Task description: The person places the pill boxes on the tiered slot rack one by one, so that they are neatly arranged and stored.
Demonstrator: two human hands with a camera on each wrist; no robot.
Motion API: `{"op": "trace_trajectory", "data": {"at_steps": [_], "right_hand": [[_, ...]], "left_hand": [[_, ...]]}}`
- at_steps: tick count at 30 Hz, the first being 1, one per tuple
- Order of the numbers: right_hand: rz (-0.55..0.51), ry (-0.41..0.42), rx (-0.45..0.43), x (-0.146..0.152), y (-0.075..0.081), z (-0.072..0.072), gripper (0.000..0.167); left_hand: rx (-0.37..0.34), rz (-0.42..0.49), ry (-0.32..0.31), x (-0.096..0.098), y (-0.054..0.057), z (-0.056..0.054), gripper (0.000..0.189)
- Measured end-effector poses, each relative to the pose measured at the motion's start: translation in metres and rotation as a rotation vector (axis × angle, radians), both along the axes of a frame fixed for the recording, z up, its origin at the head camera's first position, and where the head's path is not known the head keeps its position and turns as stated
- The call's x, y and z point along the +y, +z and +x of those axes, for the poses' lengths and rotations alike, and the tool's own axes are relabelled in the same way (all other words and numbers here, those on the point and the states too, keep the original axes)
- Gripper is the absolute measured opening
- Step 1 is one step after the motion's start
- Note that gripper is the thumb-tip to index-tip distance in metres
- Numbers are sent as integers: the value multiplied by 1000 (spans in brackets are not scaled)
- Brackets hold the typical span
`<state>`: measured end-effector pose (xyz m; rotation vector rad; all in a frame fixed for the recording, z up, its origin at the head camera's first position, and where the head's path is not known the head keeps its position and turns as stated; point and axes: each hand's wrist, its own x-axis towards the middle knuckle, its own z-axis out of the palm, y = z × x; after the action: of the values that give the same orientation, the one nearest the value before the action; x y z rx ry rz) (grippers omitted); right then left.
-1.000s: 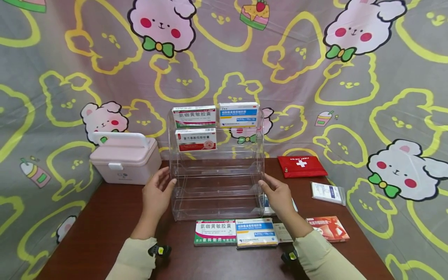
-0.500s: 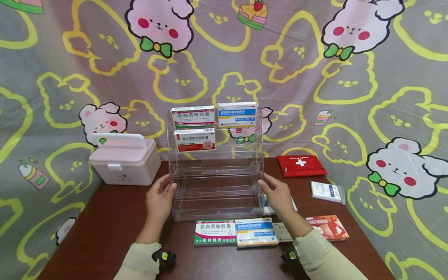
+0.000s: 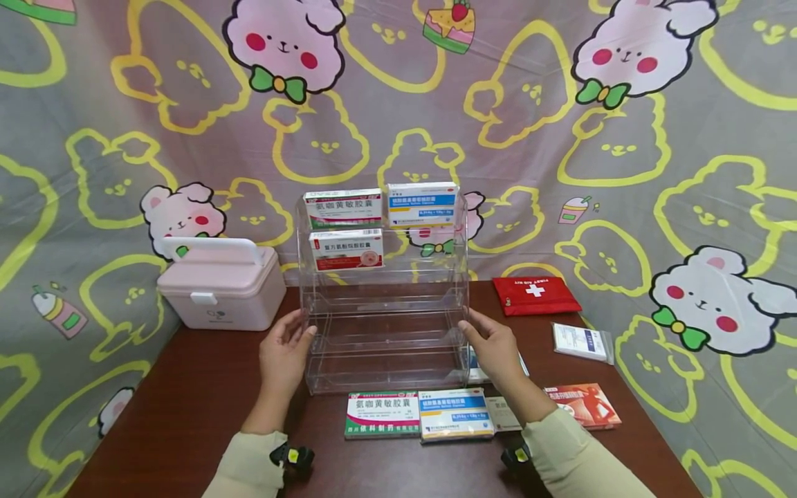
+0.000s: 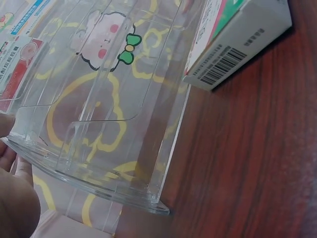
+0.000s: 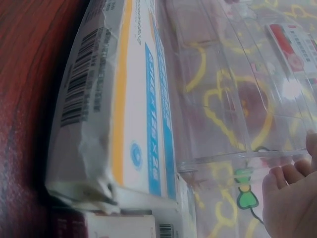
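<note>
A clear stepped display rack (image 3: 386,379) stands upright on the table. My left hand (image 3: 283,356) grips its left side wall, thumb toward the front. On the opposite wall, my right hand (image 3: 496,349) holds the rack the same way. The top tier bears a green-and-white medicine box (image 3: 345,209) at left and a blue-and-white medicine box (image 3: 423,206) at right. Below the left one sits a red-and-white medicine box (image 3: 346,251). In the left wrist view, the thumb and palm (image 4: 17,203) lie at the rack's edge; in the right wrist view, fingers (image 5: 292,176) touch the other side.
Before the rack lie a green-and-white box (image 3: 382,415), a blue-and-white box (image 3: 456,415) and a pale box (image 3: 503,413), with an orange box (image 3: 588,407) further right. A red first aid pouch (image 3: 537,296) and bagged packet (image 3: 582,343) lie at right, a pink case (image 3: 221,290) at left.
The left hand and forearm have shifted slightly right against the rack over the last second. The rack, the boxes and the right hand look the same.
</note>
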<state>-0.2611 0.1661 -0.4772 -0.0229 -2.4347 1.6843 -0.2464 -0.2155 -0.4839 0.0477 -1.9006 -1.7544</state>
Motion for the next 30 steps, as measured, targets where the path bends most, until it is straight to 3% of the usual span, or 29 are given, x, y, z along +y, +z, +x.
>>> {"op": "trace_trajectory", "data": {"at_steps": [10,19,24,30], "right_hand": [[-18,44,-12,15,0,3,56],[59,123,10,80,12,20,62],[199,136,-16,127,15,37,60],[353,165,-94,174,-1,53,65]], "left_hand": [[10,32,-19,5,-4,1,42],[30,43,-27,7,-6,-1,43],[30,31,-25,5,-6,0,42],[16,9,-14,0,-4,2,42]]}}
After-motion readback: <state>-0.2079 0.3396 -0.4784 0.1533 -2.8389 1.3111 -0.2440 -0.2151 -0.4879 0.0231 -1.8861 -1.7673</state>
